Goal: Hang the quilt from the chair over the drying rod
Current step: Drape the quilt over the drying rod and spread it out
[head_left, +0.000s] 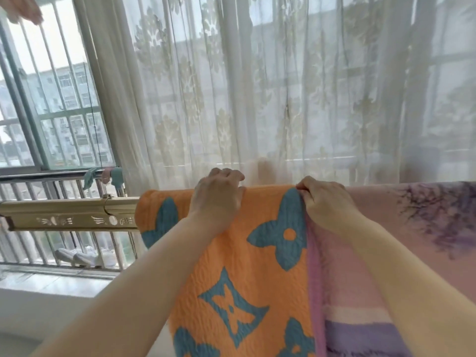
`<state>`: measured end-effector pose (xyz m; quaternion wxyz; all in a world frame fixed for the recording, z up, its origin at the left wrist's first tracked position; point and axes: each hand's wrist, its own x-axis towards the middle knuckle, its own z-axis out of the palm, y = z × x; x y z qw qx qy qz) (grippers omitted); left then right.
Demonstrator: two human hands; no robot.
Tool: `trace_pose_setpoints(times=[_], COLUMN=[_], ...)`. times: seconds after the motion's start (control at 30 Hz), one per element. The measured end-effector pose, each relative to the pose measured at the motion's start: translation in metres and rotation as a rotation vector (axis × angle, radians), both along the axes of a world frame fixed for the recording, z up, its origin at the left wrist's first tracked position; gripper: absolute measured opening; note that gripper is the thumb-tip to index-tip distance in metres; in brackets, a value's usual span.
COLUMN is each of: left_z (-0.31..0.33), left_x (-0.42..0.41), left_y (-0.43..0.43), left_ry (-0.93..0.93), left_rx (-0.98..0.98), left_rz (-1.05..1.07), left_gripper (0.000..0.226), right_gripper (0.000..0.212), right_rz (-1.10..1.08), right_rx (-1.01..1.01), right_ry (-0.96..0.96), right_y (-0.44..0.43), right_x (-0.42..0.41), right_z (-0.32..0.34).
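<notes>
An orange quilt (239,266) with teal flower shapes hangs draped over the gold drying rod (69,213), which sticks out bare to its left. My left hand (219,197) lies over the quilt's top fold on the rod, fingers curled over the far side. At the quilt's right top edge, my right hand (324,202) pinches the fabric where it meets a pink and purple blanket (401,228). The chair is out of view.
The pink and purple blanket hangs on the same rod to the right. Sheer white curtains (283,99) hang just behind. A barred window (51,99) and metal railing (64,181) with cloth strips tied on stand at the left. White shoes (82,256) sit on the ledge.
</notes>
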<state>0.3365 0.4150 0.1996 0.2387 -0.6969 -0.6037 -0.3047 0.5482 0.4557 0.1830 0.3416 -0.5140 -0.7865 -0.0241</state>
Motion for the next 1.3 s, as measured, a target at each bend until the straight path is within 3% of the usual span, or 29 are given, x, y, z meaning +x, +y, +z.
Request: trace_pose_setpoints(times=[0.17, 0.43, 0.63, 0.87, 1.03, 1.13, 1.23, 1.3], left_z=[-0.007, -0.007, -0.005, -0.004, -0.014, -0.023, -0.032, -0.034], left_x=[0.059, 0.163, 0.285, 0.400, 0.446, 0.465, 0.469, 0.467], left_y=[0.016, 0.048, 0.074, 0.108, 0.131, 0.143, 0.150, 0.157], left_ry=[-0.032, -0.022, 0.009, -0.040, -0.224, -0.349, -0.238, -0.073], left_rx=[-0.122, -0.193, -0.226, -0.263, -0.377, -0.374, -0.313, -0.119], left_rz=[-0.147, -0.254, -0.367, -0.387, -0.390, -0.483, -0.490, -0.430], left_gripper=[0.035, 0.038, 0.037, 0.032, 0.029, 0.025, 0.015, 0.015], right_gripper=[0.036, 0.025, 0.036, 0.034, 0.033, 0.033, 0.030, 0.029], right_rz=[0.084, -0.475, -0.662, -0.563, -0.482, -0.472, -0.519, -0.545], right_rx=[0.031, 0.194, 0.072, -0.110, -0.110, 0.008, 0.089, 0.083], right_ry=[0.132, 0.083, 0.087, 0.088, 0.096, 0.204, 0.294, 0.267], right_y=[-0.005, 0.008, 0.006, 0.003, 0.014, 0.031, 0.054, 0.074], right_x=[0.037, 0.198, 0.318, 0.405, 0.435, 0.456, 0.474, 0.478], right_z=[-0.001, -0.005, -0.006, -0.008, -0.012, -0.012, -0.007, -0.003])
